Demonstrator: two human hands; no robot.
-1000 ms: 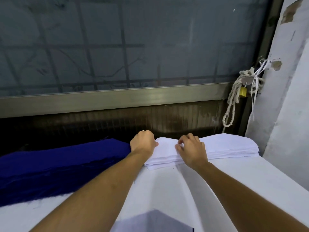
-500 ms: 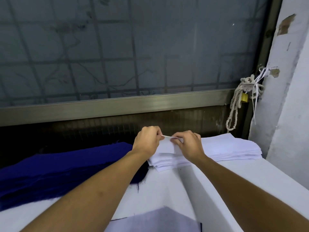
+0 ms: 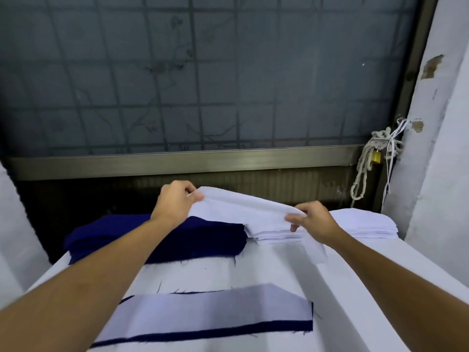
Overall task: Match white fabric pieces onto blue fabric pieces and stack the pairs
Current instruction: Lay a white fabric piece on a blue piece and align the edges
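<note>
Sagging between both hands (image 3: 177,201) (image 3: 313,221), white piece (image 3: 243,212) hangs thin and creased.

The white fabric piece (image 3: 243,209) is thin, matt cloth, limp enough to sag and fold. The white stack (image 3: 360,224) is the same smooth cloth in flat layers. The blue fabric pile (image 3: 198,240) is matt cloth with loose threads fraying at its edges. The table (image 3: 253,273) has a plain matt white covering. The window rail (image 3: 177,162) is brushed metal with a dull sheen, the pane (image 3: 203,72) is frosted glass, the rope (image 3: 363,179) is coarse twisted fibre, and the padlock (image 3: 376,156) is brass-coloured metal.
</note>
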